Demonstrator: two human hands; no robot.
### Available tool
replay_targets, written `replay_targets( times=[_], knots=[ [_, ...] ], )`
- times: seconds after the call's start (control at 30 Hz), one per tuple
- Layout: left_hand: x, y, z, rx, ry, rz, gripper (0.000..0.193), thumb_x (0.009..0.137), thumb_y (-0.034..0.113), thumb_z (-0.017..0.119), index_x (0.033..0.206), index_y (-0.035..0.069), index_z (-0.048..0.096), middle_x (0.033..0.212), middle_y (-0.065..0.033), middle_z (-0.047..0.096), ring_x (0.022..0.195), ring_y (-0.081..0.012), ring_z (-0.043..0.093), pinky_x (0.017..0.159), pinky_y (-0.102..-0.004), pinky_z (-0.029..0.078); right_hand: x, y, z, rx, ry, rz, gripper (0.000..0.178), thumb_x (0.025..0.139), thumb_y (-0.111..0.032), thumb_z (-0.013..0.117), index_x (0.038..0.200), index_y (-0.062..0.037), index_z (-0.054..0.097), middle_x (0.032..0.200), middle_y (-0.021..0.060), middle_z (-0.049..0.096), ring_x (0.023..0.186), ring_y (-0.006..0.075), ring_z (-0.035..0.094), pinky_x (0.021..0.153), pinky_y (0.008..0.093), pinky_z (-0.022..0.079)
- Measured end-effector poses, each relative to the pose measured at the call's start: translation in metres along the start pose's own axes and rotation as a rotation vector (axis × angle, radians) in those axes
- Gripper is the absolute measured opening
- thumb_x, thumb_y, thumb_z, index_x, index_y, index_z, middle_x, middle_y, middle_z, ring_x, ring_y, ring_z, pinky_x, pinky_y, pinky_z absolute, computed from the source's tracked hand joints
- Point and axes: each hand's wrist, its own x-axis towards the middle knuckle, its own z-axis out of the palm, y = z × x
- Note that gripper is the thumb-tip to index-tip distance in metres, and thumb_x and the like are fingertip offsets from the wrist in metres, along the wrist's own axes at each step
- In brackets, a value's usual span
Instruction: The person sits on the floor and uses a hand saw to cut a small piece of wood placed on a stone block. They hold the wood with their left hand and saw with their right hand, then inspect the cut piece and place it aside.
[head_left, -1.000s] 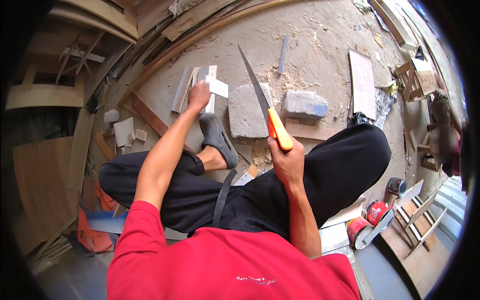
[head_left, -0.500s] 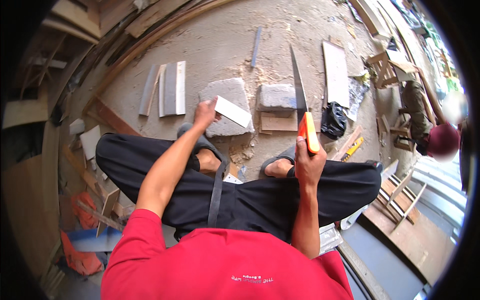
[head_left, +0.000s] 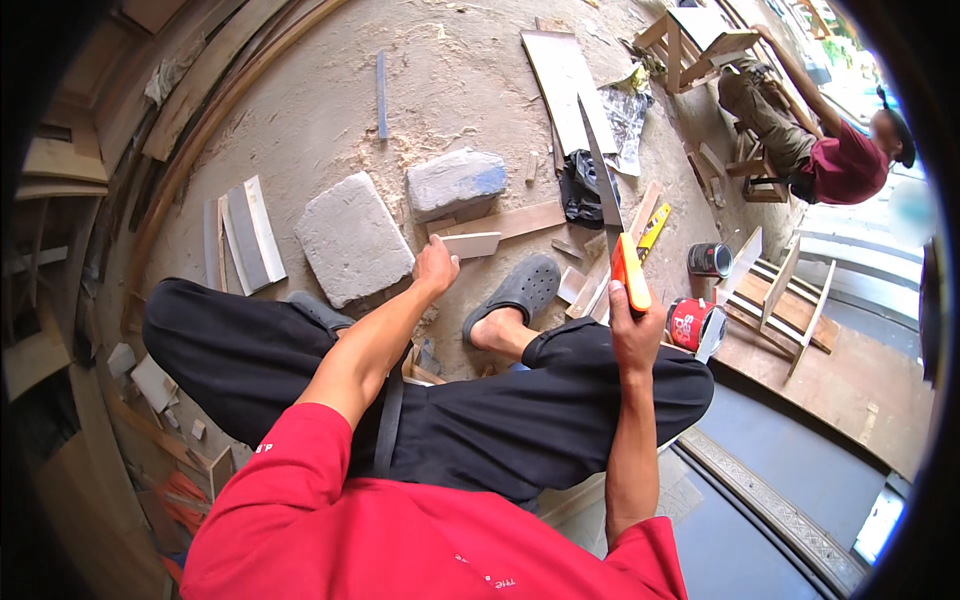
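My left hand is closed round one end of a short pale wooden board, which is held in the air to the right of a rough grey block. A handsaw with an orange handle is gripped in my right hand above my right knee. Its long blade points up and away, passing over a black plastic bag. Beyond the held board, a second grey block with a blue stain rests on the ground beside a flat wooden strip.
Wooden planks lie left of the blocks; a white board lies far ahead. Two cans and a yellow tool are at my right. A person in a maroon shirt sits near a wooden stool.
The view has turned to the right. My left hand has carried the small board rightward, off the grey block. My right hand still holds the saw upright.
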Motion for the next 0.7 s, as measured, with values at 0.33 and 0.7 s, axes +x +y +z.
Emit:
replay_targets(
  times=[0.33, 0.7],
  knots=[
    [0.006, 0.033, -0.028, 0.502, 0.157, 0.379, 0.077, 0.068, 0.036, 0.086, 0.122, 0.000, 0.045, 0.114, -0.0159, 0.049, 0.109, -0.0329, 0.056, 0.087, -0.0415, 0.053, 0.029, -0.017, 0.002, 0.072, -0.011, 0.000, 0.019, 0.091, -0.016, 0.067, 0.090, 0.0035, 0.064, 0.065, 0.0072, 0.058, 0.059, 0.0114, 0.052, 0.056, 0.0306, 0.044],
    [0.041, 0.027, -0.001, 0.700, -0.021, 0.548, 0.057, 0.068, 0.013, 0.075, 0.118, -0.005, 0.055, 0.112, -0.0176, 0.055, 0.103, -0.0303, 0.060, 0.080, -0.0393, 0.056, 0.032, -0.009, 0.017, 0.079, 0.017, 0.015, 0.023, 0.091, -0.018, 0.067, 0.095, 0.0041, 0.067, 0.067, 0.0091, 0.061, 0.062, 0.0132, 0.056, 0.058, 0.0323, 0.047]
  ],
)
